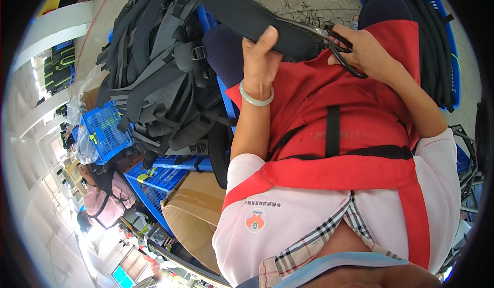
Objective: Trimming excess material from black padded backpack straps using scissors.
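Observation:
My left hand [261, 55] grips a long dark padded strap [242, 13], its thumb lying on top and its fingers hidden beneath. The rounded end of the strap hangs over my lap, on the red apron [309, 97]. Black-handled scissors [355, 72] are in my right hand [368, 56], fingers through the loops. Their blades lie along the strap's far edge, pointing left; whether they are parted is too small to tell.
A big heap of grey and black straps with buckles [170, 77] fills a blue crate at my left. Another blue crate [455, 72] at the right holds dark padded strips. Thread scraps [309, 15] litter the floor ahead. A cardboard box [193, 211] stands near my left side.

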A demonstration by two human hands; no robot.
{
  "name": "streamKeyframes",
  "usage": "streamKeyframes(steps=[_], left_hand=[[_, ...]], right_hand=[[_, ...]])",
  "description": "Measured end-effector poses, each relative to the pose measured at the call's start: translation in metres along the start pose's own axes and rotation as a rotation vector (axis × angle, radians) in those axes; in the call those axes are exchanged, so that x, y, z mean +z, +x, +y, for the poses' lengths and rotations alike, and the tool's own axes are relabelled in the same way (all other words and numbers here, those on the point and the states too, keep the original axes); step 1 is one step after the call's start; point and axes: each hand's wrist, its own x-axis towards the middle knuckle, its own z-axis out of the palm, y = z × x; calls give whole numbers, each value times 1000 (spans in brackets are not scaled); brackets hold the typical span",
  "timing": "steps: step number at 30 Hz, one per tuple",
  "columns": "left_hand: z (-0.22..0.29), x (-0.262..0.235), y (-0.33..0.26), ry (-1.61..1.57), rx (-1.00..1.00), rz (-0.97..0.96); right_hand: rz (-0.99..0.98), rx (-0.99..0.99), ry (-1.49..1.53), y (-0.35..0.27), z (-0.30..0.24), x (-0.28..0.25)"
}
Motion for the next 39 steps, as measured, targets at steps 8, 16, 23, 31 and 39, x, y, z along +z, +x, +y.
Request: streamKeyframes(steps=[8,16,23,31,39], left_hand=[[1,3,1,102,42,-10],[0,2,-1,80,68,-2],[-1,0,1,80,41,-34],[9,-2,2,7,46,-25],[5,-2,0,24,40,-32]], right_hand=[[21,-110,-112,7,-1,6],[31,-143,-154,6,-14,6],[32,-138,-75,14,-1,14],[19,-103,-53,7,4,9],[-70,-148,-73,0,1,-4]])
